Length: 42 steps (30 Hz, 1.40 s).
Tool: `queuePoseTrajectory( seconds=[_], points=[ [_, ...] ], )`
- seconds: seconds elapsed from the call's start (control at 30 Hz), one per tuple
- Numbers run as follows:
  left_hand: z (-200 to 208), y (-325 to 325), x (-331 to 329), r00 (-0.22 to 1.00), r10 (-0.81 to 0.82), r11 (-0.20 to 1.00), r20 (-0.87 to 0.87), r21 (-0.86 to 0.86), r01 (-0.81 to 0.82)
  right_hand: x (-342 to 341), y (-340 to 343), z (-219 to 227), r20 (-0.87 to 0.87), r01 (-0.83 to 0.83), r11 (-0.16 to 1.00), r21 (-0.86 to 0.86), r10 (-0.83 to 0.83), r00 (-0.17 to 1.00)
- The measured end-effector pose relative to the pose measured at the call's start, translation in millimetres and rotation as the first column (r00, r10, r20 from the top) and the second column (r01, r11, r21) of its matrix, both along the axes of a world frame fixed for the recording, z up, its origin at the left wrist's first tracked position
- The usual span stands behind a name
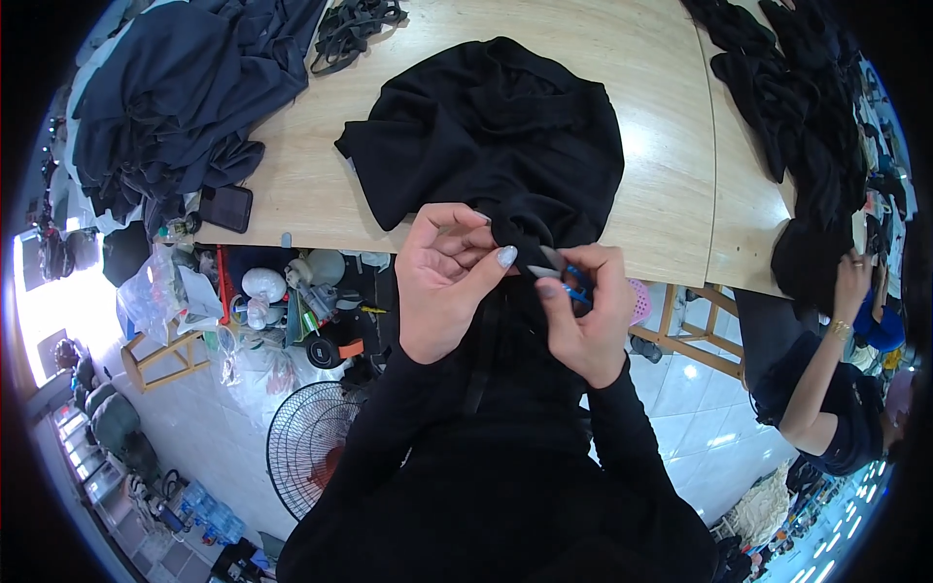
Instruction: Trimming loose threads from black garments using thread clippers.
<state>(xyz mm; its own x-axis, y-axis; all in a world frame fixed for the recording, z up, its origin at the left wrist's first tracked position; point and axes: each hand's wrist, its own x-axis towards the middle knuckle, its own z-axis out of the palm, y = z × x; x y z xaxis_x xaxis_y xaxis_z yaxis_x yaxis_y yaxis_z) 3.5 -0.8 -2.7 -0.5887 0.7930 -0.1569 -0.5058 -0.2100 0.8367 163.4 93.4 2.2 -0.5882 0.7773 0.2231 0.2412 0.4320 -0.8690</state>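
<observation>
A black garment (486, 126) lies bunched on the pale wooden table (666, 146), its near edge raised off the tabletop toward me. My left hand (442, 282) pinches that raised edge between thumb and fingers. Close beside it, my right hand (593, 316) grips small blue-handled scissors (580, 290), blades pointing left at the cloth. Whether the blades touch the fabric is hard to make out. The garment's far part rests flat in loose folds.
Dark navy cloth (194, 87) is heaped at the far left, with a phone (225, 208) at the table edge. Black straps (355, 29) lie beyond. A fan (316, 452) stands on the floor at left. At right, a co-worker's hand (852, 282) touches black cloth (812, 262).
</observation>
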Motion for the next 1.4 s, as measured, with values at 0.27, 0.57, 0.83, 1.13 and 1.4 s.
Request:
queuePoseTrajectory(
  seconds=[0.27,0.57,0.83,1.13,1.4],
  points=[
    [0.4,-3.2,0.1,0.997,-0.008,1.000,-0.077,-0.018,0.006,-10.5,3.9,-6.9,-0.011,0.072,0.968,0.242,-0.071,0.997],
    [0.4,-1.7,1.4,0.999,-0.002,1.000,-0.047,-0.018,0.001,-14.1,5.6,-10.1,-0.044,0.046,0.953,0.301,-0.035,0.998],
    [-10.5,-6.0,-9.7,0.999,0.032,0.999,-0.011,-0.009,-0.032,5.2,51.3,-13.9,-0.316,0.212,0.839,-0.501,-0.405,0.858],
    [-18.8,-14.2,-21.5,0.654,0.107,0.919,-0.749,-0.177,-0.353,59.3,58.1,-59.0,0.195,0.296,0.847,-0.442,-0.231,0.953],
    [-28.2,16.5,11.0,0.766,-0.041,0.963,-0.641,-0.231,-0.142,39.0,42.8,-54.4,0.136,0.326,0.833,-0.447,-0.298,0.945]
  ],
)
